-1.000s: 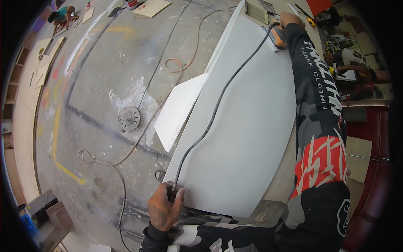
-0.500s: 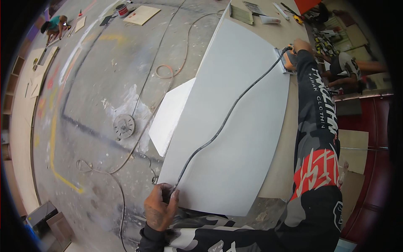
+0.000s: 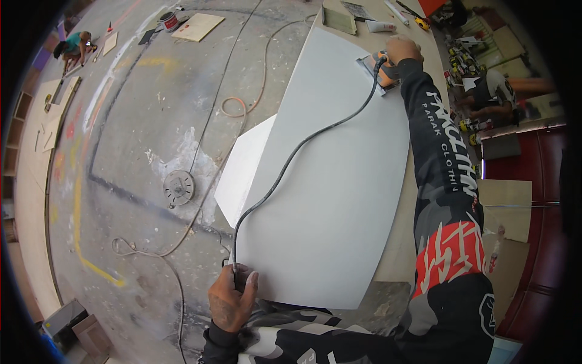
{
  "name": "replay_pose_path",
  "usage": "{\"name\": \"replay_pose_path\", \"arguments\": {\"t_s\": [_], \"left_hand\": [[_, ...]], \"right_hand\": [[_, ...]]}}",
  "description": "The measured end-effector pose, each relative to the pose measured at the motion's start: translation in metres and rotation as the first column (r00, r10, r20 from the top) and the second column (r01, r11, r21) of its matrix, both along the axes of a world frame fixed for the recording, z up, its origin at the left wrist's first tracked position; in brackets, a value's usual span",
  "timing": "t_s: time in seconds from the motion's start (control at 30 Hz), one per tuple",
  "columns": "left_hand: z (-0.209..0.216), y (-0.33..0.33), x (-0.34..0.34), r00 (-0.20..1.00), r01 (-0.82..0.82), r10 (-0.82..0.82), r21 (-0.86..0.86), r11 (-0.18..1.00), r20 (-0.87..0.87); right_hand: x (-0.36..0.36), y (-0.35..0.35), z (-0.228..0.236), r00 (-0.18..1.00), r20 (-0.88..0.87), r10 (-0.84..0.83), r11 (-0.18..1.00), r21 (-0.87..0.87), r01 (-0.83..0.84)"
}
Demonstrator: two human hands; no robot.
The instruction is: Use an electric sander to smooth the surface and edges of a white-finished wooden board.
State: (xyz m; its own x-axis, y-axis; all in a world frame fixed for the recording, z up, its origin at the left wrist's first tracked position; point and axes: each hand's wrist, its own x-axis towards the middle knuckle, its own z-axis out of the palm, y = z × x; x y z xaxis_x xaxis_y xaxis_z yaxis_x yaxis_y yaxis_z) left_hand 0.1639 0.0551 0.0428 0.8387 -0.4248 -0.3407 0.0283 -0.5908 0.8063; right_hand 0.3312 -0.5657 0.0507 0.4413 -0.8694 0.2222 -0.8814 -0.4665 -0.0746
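My right hand (image 3: 402, 50) is closed round an orange electric sander (image 3: 385, 70) at the far right of a large white panel (image 3: 327, 176). The sander's flat pad rests on the panel near its curved right edge. A dark cable (image 3: 296, 151) runs from the sander over the panel in a loose curve. At the near left corner, my left hand (image 3: 231, 298) pinches this cable between thumb and fingers. Beneath the large panel, a smaller white piece (image 3: 245, 170) sticks out on the left.
A sanding screen (image 3: 339, 20), a tube (image 3: 381, 26) and a yellow-black tool (image 3: 422, 24) lie at the table's far end. On the floor are a cable reel (image 3: 179, 187), a hose (image 3: 267, 60), a paint can (image 3: 169, 22) and a board (image 3: 199, 27). Other people crouch far left and right.
My right hand has moved the sander leftward and slightly up across the panel's far part. The cable has shifted left with it, while my left hand stays nearly in place.
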Motion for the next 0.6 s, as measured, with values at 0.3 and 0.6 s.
{"name": "replay_pose_path", "arguments": {"t_s": [0.3,0.6], "left_hand": [[0.002,0.004,0.004,1.000,0.013,-0.013,0.001,1.000,0.012],[-0.003,0.009,0.002,0.990,0.078,-0.068,-0.084,0.993,0.125]], "right_hand": [[0.014,0.092,0.001,0.964,0.216,0.158,0.975,0.118,-0.186],[-0.020,0.170,0.016,0.942,0.211,0.260,0.943,0.155,-0.295]]}}
